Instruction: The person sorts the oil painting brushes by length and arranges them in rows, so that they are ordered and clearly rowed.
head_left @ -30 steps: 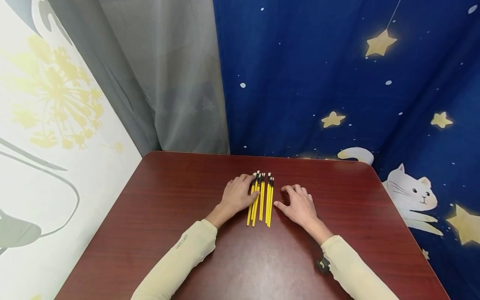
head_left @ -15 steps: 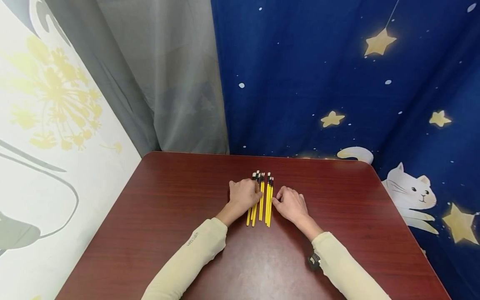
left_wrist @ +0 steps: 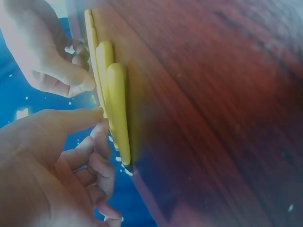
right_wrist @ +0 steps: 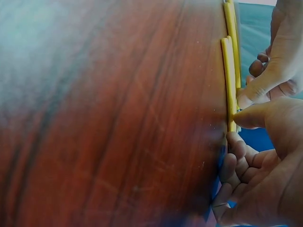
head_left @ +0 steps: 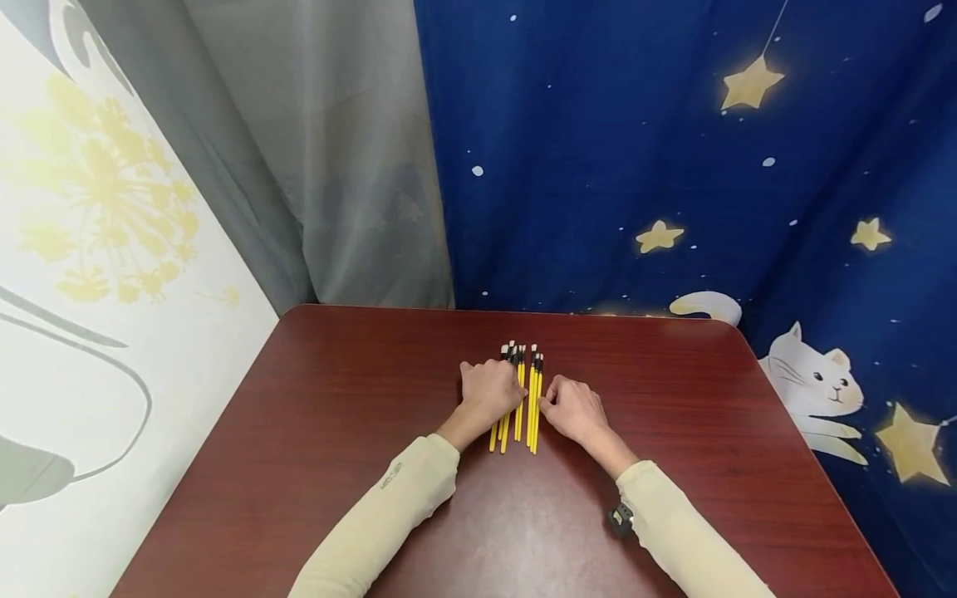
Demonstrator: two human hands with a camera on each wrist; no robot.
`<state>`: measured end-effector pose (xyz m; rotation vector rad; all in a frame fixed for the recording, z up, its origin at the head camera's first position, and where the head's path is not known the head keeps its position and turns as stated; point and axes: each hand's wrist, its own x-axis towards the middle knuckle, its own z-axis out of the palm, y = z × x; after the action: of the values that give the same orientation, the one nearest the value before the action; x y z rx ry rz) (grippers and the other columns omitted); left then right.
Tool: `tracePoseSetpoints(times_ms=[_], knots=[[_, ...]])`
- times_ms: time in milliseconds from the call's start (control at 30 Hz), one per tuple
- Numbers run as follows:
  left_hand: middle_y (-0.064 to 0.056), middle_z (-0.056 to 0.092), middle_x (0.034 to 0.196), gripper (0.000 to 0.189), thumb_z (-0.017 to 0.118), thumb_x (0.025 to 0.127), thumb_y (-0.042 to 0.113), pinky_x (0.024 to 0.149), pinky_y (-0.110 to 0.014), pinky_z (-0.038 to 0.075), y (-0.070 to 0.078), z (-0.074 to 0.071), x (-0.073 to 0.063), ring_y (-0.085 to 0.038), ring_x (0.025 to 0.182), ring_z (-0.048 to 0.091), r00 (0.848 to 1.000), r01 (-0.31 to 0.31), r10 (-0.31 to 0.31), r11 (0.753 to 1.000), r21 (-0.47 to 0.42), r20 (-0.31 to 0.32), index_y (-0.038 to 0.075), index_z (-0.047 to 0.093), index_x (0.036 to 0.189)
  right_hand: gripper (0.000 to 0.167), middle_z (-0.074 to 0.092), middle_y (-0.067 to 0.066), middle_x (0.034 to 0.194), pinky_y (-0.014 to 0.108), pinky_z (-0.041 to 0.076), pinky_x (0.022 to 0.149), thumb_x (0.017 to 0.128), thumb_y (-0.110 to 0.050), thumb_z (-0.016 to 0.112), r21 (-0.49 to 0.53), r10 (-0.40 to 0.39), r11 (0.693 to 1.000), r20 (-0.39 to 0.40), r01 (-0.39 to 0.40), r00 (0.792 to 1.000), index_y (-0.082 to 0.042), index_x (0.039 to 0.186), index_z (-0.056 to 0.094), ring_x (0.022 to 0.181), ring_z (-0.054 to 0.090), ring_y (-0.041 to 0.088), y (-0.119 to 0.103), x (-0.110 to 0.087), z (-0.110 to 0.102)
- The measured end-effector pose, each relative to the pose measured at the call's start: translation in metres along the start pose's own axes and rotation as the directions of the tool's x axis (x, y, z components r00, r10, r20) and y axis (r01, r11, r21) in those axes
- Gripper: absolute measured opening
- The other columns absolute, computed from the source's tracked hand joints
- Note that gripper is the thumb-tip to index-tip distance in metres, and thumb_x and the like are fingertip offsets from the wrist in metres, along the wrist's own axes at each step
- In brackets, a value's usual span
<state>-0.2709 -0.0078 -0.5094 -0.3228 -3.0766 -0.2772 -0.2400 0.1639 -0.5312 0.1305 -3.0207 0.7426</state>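
Observation:
Several yellow paintbrushes [head_left: 532, 411] with black ferrules and white tips lie side by side on the dark red table, tips pointing away. My left hand [head_left: 489, 389] reaches over the left ones from the side, hiding their middles; its thumb and curled fingers pinch at a paintbrush in the middle of the row. At the right edge of the row, my right hand [head_left: 577, 407] pinches the outermost paintbrush [right_wrist: 228, 61] between thumb and forefinger. In the left wrist view, rounded handle ends [left_wrist: 116, 85] stand close before the thumb of the left hand [left_wrist: 71, 151].
The table [head_left: 336, 399] has rounded far corners. Behind it hang a grey curtain [head_left: 359, 166] and a blue curtain [head_left: 561, 149] with stars and a cat. A white patterned wall [head_left: 90, 332] runs along the left. A small dark device [head_left: 620, 519] sits at the right cuff.
My left hand has shifted right across the paintbrushes, its fingers curling in. My right hand has moved left to the row's edge and closed its fingers. The paintbrushes lie nearly as before.

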Motion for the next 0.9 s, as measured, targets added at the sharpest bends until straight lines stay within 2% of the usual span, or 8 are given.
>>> tracePoseSetpoints(times_ms=[333,500,700,900], knots=[[0.005,0.056,0.055,0.048,0.075,0.093,0.041,0.094,-0.057,0.046,-0.004,0.002,-0.001,-0.024,0.064,0.064,1.000,0.001,-0.001,1.000,0.017,-0.008,0.025,0.055,0.053,0.024,0.061,-0.002,0.069,0.041,0.049,0.065,0.093,-0.031,0.076,-0.002,-0.030,1.000,-0.005,0.030,1.000,-0.018,0.080,0.060,0.064,0.058,0.018,-0.003,-0.001,0.001],[0.004,0.055,0.053,0.048,0.073,0.093,0.037,0.096,-0.059,0.046,-0.002,0.001,0.000,-0.024,0.060,0.060,1.000,0.000,-0.001,0.999,0.038,0.010,0.023,0.051,0.052,0.024,0.061,-0.002,0.068,0.041,0.048,0.065,0.092,-0.033,0.078,-0.016,-0.056,0.998,-0.002,0.056,0.998,-0.018,0.081,0.062,0.065,0.058,0.018,-0.001,-0.001,0.000],[0.001,0.057,0.059,0.041,0.073,0.090,0.042,0.104,-0.063,0.043,0.004,0.001,0.002,-0.025,0.063,0.061,0.999,0.014,-0.019,0.996,0.084,0.051,0.023,0.058,0.057,0.023,0.060,-0.002,0.068,0.040,0.047,0.065,0.090,-0.031,0.077,-0.027,-0.074,0.997,0.009,0.074,0.997,-0.019,0.080,0.060,0.065,0.057,0.017,0.003,-0.001,0.000],[0.000,0.062,0.066,0.038,0.074,0.089,0.046,0.104,-0.063,0.042,0.009,0.001,0.002,-0.027,0.070,0.066,0.997,0.023,-0.032,0.992,0.122,0.066,0.023,0.060,0.061,0.020,0.061,-0.003,0.068,0.041,0.048,0.066,0.088,-0.031,0.076,-0.028,-0.076,0.997,0.009,0.076,0.997,-0.019,0.081,0.062,0.065,0.059,0.017,0.003,-0.001,0.001]])
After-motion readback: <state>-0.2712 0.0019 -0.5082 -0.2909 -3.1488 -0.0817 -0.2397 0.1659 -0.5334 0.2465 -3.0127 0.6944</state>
